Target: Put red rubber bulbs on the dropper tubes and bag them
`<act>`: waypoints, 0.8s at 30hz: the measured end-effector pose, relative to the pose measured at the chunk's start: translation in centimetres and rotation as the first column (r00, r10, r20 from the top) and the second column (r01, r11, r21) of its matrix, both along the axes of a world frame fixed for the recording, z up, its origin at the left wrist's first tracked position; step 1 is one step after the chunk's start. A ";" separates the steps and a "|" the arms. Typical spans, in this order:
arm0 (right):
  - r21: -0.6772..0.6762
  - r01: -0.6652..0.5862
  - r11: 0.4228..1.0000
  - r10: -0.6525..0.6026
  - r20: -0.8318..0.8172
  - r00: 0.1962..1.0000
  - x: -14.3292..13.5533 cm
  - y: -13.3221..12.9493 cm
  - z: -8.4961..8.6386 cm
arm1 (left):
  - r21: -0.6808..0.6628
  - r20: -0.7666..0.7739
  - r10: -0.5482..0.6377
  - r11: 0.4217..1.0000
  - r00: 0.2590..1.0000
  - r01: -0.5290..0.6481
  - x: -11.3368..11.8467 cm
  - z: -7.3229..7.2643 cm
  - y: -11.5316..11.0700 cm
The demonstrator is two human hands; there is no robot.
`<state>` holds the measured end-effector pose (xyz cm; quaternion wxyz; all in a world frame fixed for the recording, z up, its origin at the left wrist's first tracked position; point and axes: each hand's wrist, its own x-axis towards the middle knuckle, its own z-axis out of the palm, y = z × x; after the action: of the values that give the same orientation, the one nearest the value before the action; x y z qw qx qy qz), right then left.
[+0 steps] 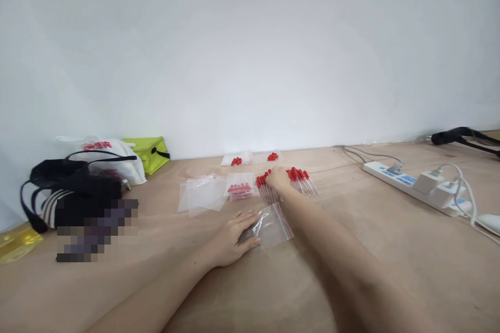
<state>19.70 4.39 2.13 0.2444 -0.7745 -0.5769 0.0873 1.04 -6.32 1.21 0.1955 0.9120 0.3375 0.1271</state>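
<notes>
My left hand (236, 239) lies on the table with its fingers stretched out, resting on the left part of a clear zip bag (273, 228) that has a red seal line. Farther off, my right hand (278, 179) reaches among thin pale sticks with red heads (300, 176). Its fingers are curled down at the red ends, and what they hold, if anything, is hidden behind the hand. Red-headed sticks fan out on both sides of it. Left of them lies a clear bag (241, 179) with several red heads showing inside.
More clear bags (205, 197) overlap left of centre. Two small heaps of red pieces (236, 161) lie on bags near the wall. At right stands a white power strip (410, 184) with plugs and cables. A black bag (89, 187) and a lime-green case (154, 153) are at left.
</notes>
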 end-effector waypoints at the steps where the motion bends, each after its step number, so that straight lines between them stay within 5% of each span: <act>1: -0.001 0.004 1.000 -0.004 -0.006 1.000 0.1 0.1 -0.1 | -0.001 0.006 -0.001 1.000 1.000 0.001 0.0 0.0 0.0; 24: -0.019 0.010 1.000 -0.011 -0.045 0.999 2.3 0.8 -1.1 | 0.001 -0.020 0.020 1.000 1.000 -0.020 0.0 0.1 -0.1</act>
<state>21.99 5.16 1.02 0.2503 -0.7776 -0.5665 0.1090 1.07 -6.45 1.35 0.1906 0.9099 0.3484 0.1202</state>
